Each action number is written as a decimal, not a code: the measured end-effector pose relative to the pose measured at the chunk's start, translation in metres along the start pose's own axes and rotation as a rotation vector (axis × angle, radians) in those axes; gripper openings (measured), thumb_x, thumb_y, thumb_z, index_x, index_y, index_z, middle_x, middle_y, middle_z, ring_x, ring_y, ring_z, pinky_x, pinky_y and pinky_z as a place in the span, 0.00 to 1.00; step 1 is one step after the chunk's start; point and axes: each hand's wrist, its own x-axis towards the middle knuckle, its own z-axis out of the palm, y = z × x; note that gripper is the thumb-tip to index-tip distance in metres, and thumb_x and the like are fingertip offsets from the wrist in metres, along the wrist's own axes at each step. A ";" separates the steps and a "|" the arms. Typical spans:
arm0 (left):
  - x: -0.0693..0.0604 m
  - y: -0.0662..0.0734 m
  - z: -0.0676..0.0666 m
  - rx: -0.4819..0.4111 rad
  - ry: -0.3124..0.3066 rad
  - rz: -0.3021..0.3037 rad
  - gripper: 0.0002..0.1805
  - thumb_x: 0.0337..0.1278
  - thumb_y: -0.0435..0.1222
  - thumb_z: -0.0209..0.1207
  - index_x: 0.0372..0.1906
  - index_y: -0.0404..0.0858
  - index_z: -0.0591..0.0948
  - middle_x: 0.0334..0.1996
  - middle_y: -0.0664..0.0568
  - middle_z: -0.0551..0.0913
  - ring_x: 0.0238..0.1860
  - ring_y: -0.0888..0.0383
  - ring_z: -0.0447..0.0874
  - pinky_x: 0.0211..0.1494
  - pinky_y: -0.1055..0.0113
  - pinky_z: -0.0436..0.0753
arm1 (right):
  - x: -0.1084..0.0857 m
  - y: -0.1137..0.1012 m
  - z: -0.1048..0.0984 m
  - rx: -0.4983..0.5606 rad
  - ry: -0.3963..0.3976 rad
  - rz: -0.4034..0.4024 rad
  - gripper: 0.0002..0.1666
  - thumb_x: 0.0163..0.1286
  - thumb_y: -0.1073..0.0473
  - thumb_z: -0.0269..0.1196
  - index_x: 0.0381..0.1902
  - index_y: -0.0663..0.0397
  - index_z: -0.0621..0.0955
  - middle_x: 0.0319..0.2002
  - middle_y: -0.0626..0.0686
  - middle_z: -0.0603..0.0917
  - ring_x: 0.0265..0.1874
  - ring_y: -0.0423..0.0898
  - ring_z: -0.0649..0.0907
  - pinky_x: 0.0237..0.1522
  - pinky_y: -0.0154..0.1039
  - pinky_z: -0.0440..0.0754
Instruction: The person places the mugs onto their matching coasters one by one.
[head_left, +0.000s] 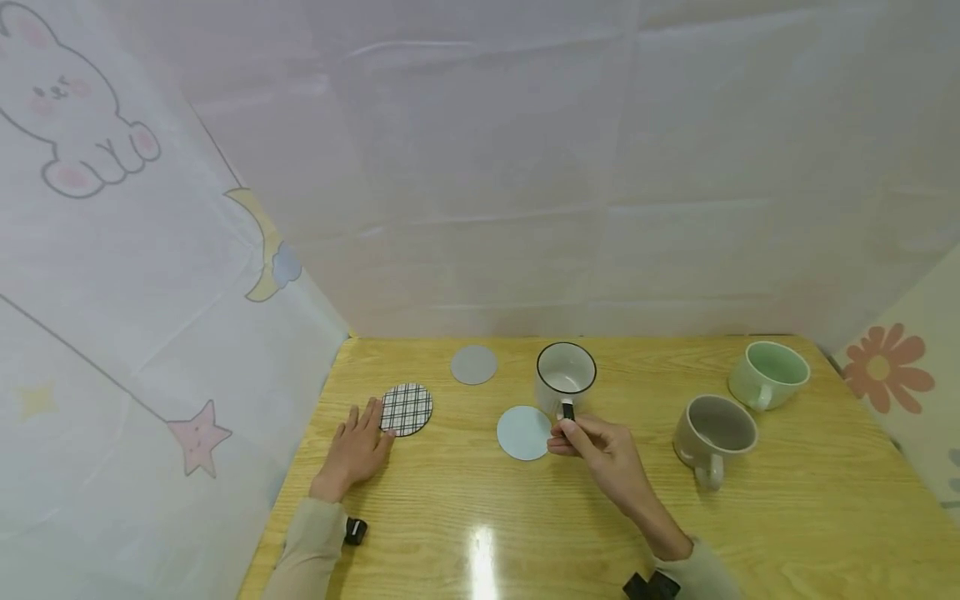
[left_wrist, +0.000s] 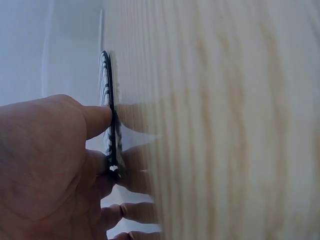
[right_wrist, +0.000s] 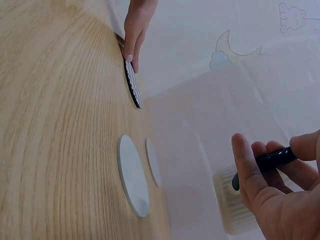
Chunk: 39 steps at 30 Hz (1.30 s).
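My right hand (head_left: 600,462) pinches the dark handle of a white, black-rimmed mug (head_left: 566,368), just behind and right of a pale blue round coaster (head_left: 523,433). In the right wrist view the mug's ribbed side (right_wrist: 232,205) shows beyond my fingers, apart from the tabletop. My left hand (head_left: 356,450) lies with fingers spread beside a plaid round coaster (head_left: 407,409). The left wrist view has the thumb of that hand (left_wrist: 45,160) against the edge of the plaid coaster (left_wrist: 108,100).
A grey round coaster (head_left: 474,365) lies near the back edge of the wooden table (head_left: 420,533). At the right stand a grey-brown mug (head_left: 697,442) and a green mug (head_left: 750,383). Printed sheets (head_left: 480,167) hang behind and at the sides.
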 end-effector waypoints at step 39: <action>-0.002 0.007 -0.003 -0.024 0.000 -0.017 0.39 0.87 0.48 0.44 0.85 0.28 0.49 0.86 0.33 0.48 0.84 0.24 0.41 0.80 0.23 0.50 | 0.014 0.006 0.023 0.074 -0.139 -0.068 0.09 0.77 0.76 0.61 0.49 0.75 0.86 0.43 0.71 0.84 0.40 0.54 0.93 0.45 0.46 0.92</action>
